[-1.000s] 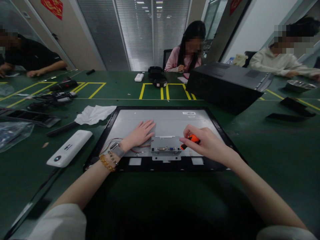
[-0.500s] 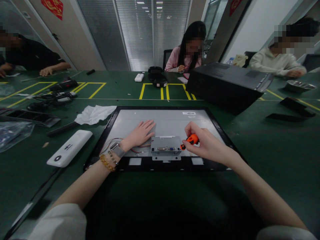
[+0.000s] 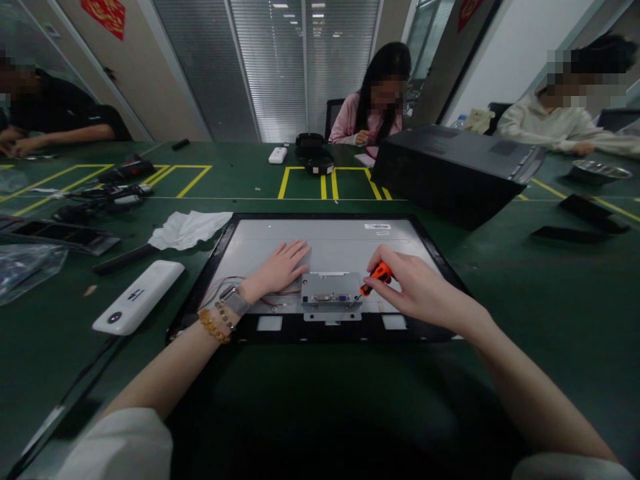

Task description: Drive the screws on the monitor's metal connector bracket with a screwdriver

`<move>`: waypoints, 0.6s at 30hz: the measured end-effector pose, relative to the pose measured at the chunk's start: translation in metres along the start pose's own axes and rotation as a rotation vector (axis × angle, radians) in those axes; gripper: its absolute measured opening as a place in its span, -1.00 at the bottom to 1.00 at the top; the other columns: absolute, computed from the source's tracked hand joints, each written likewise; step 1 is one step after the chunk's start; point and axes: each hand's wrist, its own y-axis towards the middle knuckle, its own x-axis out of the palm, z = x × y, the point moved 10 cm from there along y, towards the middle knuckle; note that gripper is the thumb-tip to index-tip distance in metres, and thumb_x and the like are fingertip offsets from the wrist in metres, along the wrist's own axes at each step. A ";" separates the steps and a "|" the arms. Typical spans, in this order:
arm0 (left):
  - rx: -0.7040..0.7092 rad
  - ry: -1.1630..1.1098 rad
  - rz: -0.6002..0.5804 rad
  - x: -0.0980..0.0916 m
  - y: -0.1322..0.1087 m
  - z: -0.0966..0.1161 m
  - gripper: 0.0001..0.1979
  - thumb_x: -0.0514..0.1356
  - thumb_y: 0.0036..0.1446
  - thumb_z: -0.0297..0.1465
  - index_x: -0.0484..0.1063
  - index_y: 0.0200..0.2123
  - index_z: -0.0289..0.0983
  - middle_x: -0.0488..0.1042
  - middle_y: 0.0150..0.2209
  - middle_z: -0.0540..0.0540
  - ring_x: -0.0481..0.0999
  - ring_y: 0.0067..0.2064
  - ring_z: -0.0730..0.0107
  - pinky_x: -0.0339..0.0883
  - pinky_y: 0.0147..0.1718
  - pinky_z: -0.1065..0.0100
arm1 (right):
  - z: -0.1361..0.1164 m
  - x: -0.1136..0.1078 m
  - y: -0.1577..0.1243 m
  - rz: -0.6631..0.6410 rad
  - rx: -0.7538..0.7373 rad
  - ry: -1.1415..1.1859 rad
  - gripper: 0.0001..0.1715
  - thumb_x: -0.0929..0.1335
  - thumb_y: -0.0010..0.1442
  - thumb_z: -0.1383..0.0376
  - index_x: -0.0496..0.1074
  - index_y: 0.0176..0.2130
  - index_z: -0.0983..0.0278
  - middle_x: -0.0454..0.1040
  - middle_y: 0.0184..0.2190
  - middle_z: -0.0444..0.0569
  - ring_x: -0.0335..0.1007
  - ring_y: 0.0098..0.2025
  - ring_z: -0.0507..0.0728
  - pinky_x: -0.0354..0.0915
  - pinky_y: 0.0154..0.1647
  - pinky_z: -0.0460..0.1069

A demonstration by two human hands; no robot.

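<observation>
A flat monitor panel with a black frame and a grey metal back lies before me. Near its front edge sits a metal bracket box with video ports facing me. My left hand rests flat on the panel left of this box, fingers stretched out. Thin wires run close to that wrist. In my right hand is an orange and black screwdriver, gripped with closed fingers. Its shaft slants down to the box's right end; whether the tip sits in a screw cannot be made out.
Left of the panel lie a white power bank with a cable, a crumpled white tissue and tangled black cables. A large black casing stands behind at right, a metal bowl further right. Several people sit around the green table.
The screwdriver's handle has turned to a steeper angle as my right hand shifted slightly. My left hand has stayed put. The person at far left has drawn their hands together.
</observation>
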 end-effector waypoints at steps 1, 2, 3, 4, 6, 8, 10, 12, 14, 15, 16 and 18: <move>0.000 0.000 0.002 0.000 0.000 0.000 -0.46 -0.20 0.43 -0.14 0.04 0.35 -0.26 -0.03 0.39 -0.21 -0.04 0.39 0.10 -0.16 0.30 0.01 | -0.001 0.000 0.000 -0.004 -0.004 -0.011 -0.88 0.24 0.32 0.21 0.22 -0.21 0.23 0.49 -0.36 0.00 0.42 -0.34 0.16 0.24 -0.34 0.03; 0.000 0.000 0.002 0.000 0.000 0.000 -0.46 -0.20 0.43 -0.14 0.04 0.35 -0.26 -0.03 0.39 -0.21 -0.04 0.39 0.10 -0.16 0.30 0.01 | -0.002 0.000 0.000 -0.008 -0.009 -0.024 -0.89 0.23 0.33 0.23 0.22 -0.21 0.23 0.49 -0.35 0.00 0.43 -0.33 0.17 0.25 -0.33 0.03; -0.001 0.000 0.001 0.000 0.000 -0.001 -0.46 -0.19 0.43 -0.14 0.04 0.35 -0.26 -0.03 0.39 -0.21 -0.04 0.39 0.10 -0.15 0.30 0.01 | -0.002 0.000 0.000 -0.011 -0.013 -0.037 -0.91 0.23 0.33 0.24 0.22 -0.21 0.23 0.48 -0.35 0.00 0.42 -0.33 0.17 0.25 -0.32 0.03; -0.001 0.000 0.000 0.001 0.000 -0.001 -0.46 -0.19 0.43 -0.14 0.04 0.35 -0.27 -0.03 0.39 -0.21 -0.04 0.39 0.10 -0.15 0.30 0.01 | -0.003 0.000 0.000 -0.011 -0.018 -0.050 -0.91 0.22 0.33 0.25 0.22 -0.21 0.23 0.47 -0.35 -0.01 0.42 -0.33 0.17 0.25 -0.31 0.03; -0.002 0.001 -0.002 0.000 0.000 0.000 -0.45 -0.20 0.43 -0.14 0.05 0.35 -0.28 -0.04 0.39 -0.21 -0.05 0.39 0.10 -0.16 0.30 0.01 | -0.004 0.001 0.001 -0.008 -0.030 -0.073 -0.91 0.21 0.34 0.26 0.22 -0.22 0.23 0.45 -0.35 -0.02 0.41 -0.33 0.16 0.24 -0.31 0.03; -0.003 0.004 -0.004 0.000 0.000 0.000 -0.45 -0.20 0.43 -0.14 0.04 0.35 -0.28 -0.04 0.39 -0.21 -0.05 0.39 0.09 -0.16 0.30 0.00 | -0.006 0.001 0.001 -0.008 -0.044 -0.085 -0.91 0.21 0.34 0.27 0.22 -0.23 0.23 0.44 -0.35 -0.02 0.39 -0.33 0.15 0.23 -0.31 0.02; -0.004 0.005 -0.008 0.000 0.000 0.001 -0.45 -0.20 0.43 -0.14 0.04 0.35 -0.29 -0.04 0.39 -0.22 -0.05 0.39 0.09 -0.15 0.30 0.00 | -0.007 0.001 0.001 -0.012 -0.061 -0.096 -0.91 0.21 0.34 0.28 0.23 -0.25 0.23 0.43 -0.34 -0.02 0.37 -0.34 0.14 0.22 -0.31 0.01; -0.007 0.006 -0.011 0.001 0.000 0.000 -0.45 -0.20 0.43 -0.13 0.04 0.35 -0.29 -0.04 0.39 -0.22 -0.04 0.39 0.09 -0.14 0.30 0.00 | -0.009 0.001 0.001 -0.016 -0.074 -0.107 -0.89 0.20 0.34 0.30 0.25 -0.27 0.24 0.42 -0.34 -0.02 0.36 -0.34 0.13 0.21 -0.31 0.01; -0.009 0.008 -0.008 0.001 0.001 0.000 -0.45 -0.19 0.43 -0.13 0.04 0.35 -0.28 -0.03 0.39 -0.22 -0.04 0.39 0.08 -0.14 0.30 0.01 | -0.010 0.001 0.001 -0.018 -0.088 -0.118 -0.86 0.19 0.34 0.31 0.27 -0.28 0.24 0.42 -0.35 -0.02 0.35 -0.35 0.12 0.20 -0.31 0.00; -0.008 0.011 -0.005 0.001 0.001 0.000 -0.45 -0.19 0.43 -0.13 0.04 0.35 -0.28 -0.03 0.39 -0.22 -0.03 0.39 0.08 -0.14 0.30 0.01 | -0.011 0.001 0.002 -0.018 -0.095 -0.123 -0.85 0.19 0.34 0.32 0.28 -0.28 0.25 0.42 -0.35 -0.03 0.35 -0.36 0.12 0.20 -0.31 0.00; -0.007 0.014 -0.002 0.001 0.001 0.000 -0.45 -0.19 0.43 -0.13 0.04 0.35 -0.29 -0.03 0.39 -0.22 -0.03 0.39 0.08 -0.14 0.30 0.01 | -0.012 0.001 0.002 -0.017 -0.103 -0.128 -0.84 0.19 0.34 0.32 0.29 -0.28 0.25 0.42 -0.35 -0.03 0.35 -0.36 0.11 0.20 -0.31 0.00; -0.002 0.020 0.000 0.001 0.001 0.000 -0.45 -0.19 0.44 -0.14 0.03 0.35 -0.29 -0.03 0.39 -0.22 -0.03 0.39 0.09 -0.15 0.30 0.02 | -0.014 0.001 0.002 -0.013 -0.115 -0.132 -0.85 0.19 0.33 0.32 0.30 -0.27 0.25 0.42 -0.34 -0.02 0.35 -0.35 0.12 0.20 -0.31 0.00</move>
